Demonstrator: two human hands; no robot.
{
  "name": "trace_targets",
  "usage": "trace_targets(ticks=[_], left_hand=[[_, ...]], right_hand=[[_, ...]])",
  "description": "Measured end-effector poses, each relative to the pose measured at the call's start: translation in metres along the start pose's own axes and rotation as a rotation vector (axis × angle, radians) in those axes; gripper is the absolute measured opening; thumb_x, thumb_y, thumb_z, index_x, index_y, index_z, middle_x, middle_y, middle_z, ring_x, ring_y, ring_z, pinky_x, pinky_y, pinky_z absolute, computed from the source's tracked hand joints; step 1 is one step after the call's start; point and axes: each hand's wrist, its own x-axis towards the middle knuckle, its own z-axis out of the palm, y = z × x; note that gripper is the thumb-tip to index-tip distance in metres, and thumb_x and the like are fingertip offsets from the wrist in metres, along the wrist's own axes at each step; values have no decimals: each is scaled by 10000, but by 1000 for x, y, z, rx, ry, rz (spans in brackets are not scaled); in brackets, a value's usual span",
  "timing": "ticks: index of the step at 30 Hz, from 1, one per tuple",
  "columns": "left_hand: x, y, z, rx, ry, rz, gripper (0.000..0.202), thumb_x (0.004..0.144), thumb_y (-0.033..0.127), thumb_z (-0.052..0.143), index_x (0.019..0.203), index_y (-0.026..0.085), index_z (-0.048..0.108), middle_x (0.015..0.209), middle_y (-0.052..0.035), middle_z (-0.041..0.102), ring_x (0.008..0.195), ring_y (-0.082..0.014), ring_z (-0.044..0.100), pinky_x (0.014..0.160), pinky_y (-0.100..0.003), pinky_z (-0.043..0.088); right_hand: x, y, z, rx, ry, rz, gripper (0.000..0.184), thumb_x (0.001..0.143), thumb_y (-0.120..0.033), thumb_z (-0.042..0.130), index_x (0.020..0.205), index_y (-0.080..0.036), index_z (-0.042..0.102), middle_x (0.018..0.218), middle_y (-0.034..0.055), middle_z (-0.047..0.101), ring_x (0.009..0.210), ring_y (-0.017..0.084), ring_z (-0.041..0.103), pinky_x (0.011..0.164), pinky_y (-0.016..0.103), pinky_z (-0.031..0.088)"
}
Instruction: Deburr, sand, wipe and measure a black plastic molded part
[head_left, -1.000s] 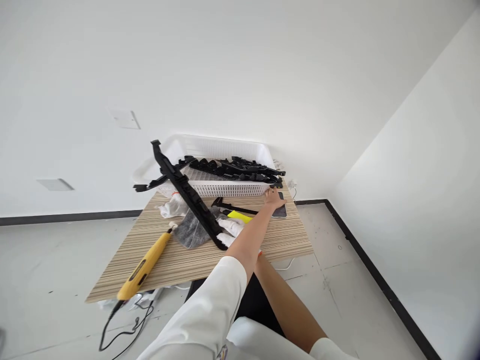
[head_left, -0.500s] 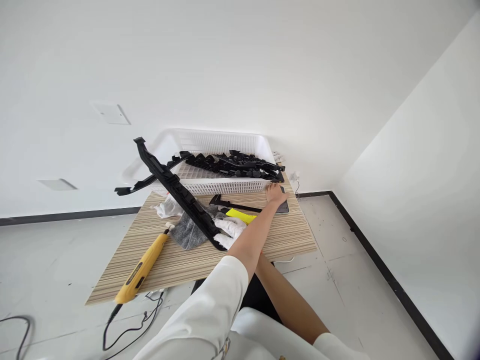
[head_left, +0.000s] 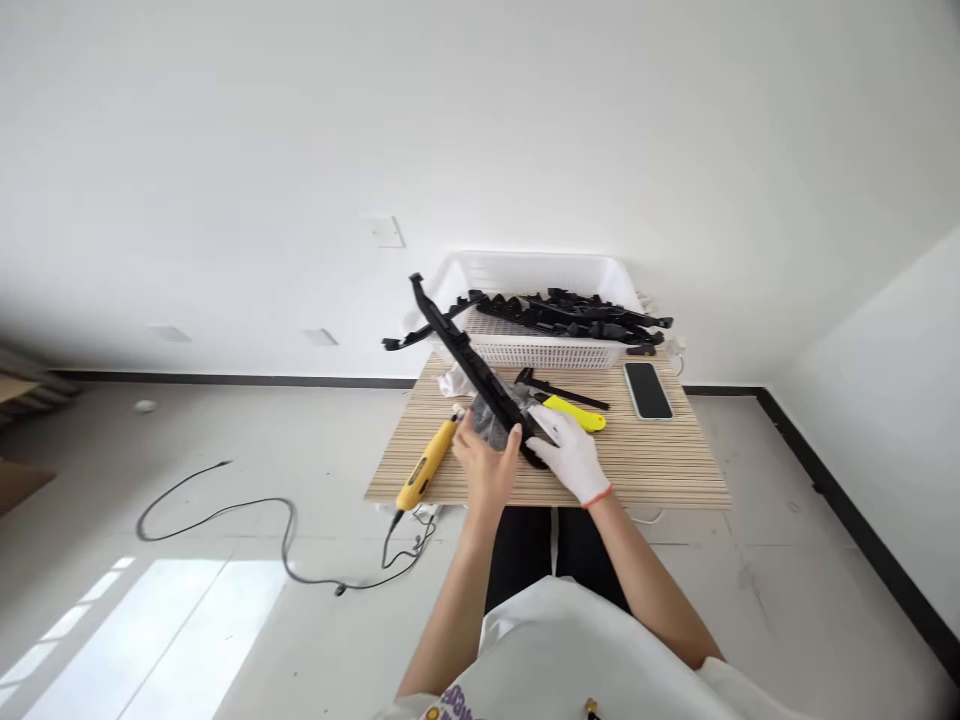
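A long black plastic trim strip (head_left: pixel 480 372) slants across the table, its upper end raised in front of the basket. Around its lower end, my right hand (head_left: pixel 568 455), in a white knitted glove with an orange cuff, is closed on it. My bare left hand (head_left: pixel 486 468) is at the strip's near side, thumb and fingers spread; the thumb seems to touch the strip's edge. Under the strip lies a grey cloth (head_left: pixel 489 425). Just beyond the gloved fingers are a yellow-handled tool (head_left: pixel 577 412) and a black caliper (head_left: pixel 566 391).
A white plastic basket (head_left: pixel 540 354) with several black strips stands at the table's back. A yellow corded power tool (head_left: pixel 426 466) lies at the left, its cord (head_left: pixel 289 540) running over the floor. A phone (head_left: pixel 648 391) rests at the right. Another white glove (head_left: pixel 454 382) is near the basket.
My left hand has left the phone and come back left to the strip. The right hand keeps hold of the strip's lower end. The view has swung left.
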Motion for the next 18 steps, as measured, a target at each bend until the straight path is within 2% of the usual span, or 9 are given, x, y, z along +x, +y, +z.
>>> trace_targets(ticks=[3, 5, 7, 9, 10, 11, 13, 14, 18], left_hand=[[11, -31, 9, -132, -285, -28, 510, 806, 392, 720, 1226, 178, 524, 1193, -145, 626, 1225, -335, 551, 1044, -542, 442], [11, -38, 17, -332, -434, -45, 419, 869, 382, 658, 1211, 196, 501, 1099, -104, 668, 1094, -272, 646, 975, -467, 516], [7, -40, 20, -484, -510, -65, 424, 918, 392, 598, 1268, 207, 448, 1113, -96, 663, 995, -233, 691, 917, -425, 555], [5, -42, 18, -572, -541, -73, 486, 939, 427, 564, 1344, 222, 389, 1192, -110, 628, 937, -217, 711, 876, -413, 576], [4, -43, 16, -606, -551, -74, 517, 942, 444, 557, 1373, 231, 367, 1231, -118, 609, 927, -215, 715, 866, -410, 581], [5, -44, 14, -635, -559, -75, 542, 942, 458, 555, 1394, 238, 353, 1261, -123, 596, 934, -217, 717, 865, -407, 584], [6, -44, 10, -668, -552, -91, 583, 942, 490, 546, 1427, 243, 340, 1281, -128, 599, 952, -225, 715, 853, -397, 593], [7, -44, 9, -673, -543, -109, 611, 941, 511, 538, 1450, 246, 328, 1278, -129, 609, 943, -227, 715, 830, -392, 601], [8, -40, 4, -690, -515, -161, 740, 926, 572, 537, 1542, 276, 250, 1254, -120, 626, 804, -205, 704, 687, -368, 616]], right_hand=[[-4, 2, -1, -88, 75, 51, 638, 825, -430, 707, 1418, -276, 526, 1420, 62, 567, 1329, 259, 510, 1131, 443, 392], [-13, 5, -11, -81, 69, 102, 565, 843, -435, 675, 1383, -308, 564, 1370, 43, 611, 1283, 268, 553, 1099, 455, 417], [-24, 8, -24, -15, 104, 189, 459, 875, -460, 620, 1310, -313, 629, 1276, 38, 674, 1196, 272, 615, 1057, 457, 448], [-34, 8, -34, 108, 293, 337, 484, 862, -503, 608, 1262, -236, 661, 1187, 82, 713, 1110, 284, 657, 979, 453, 504], [-38, 7, -37, 199, 331, 386, 506, 845, -505, 622, 1245, -197, 665, 1146, 97, 726, 1055, 279, 679, 925, 437, 536], [-41, 5, -38, 299, 275, 401, 524, 821, -486, 653, 1241, -172, 661, 1120, 101, 732, 1009, 267, 694, 877, 413, 560], [-43, 1, -36, 475, 7, 392, 526, 762, -422, 728, 1218, -167, 667, 1082, 88, 741, 929, 243, 714, 779, 361, 589], [-43, -2, -34, 540, -67, 388, 508, 751, -407, 740, 1199, -177, 673, 1081, 83, 740, 909, 235, 720, 728, 336, 593], [-41, -11, -31, 605, 138, 403, 428, 819, -437, 649, 1180, -209, 658, 1120, 89, 720, 901, 228, 732, 538, 245, 539]])
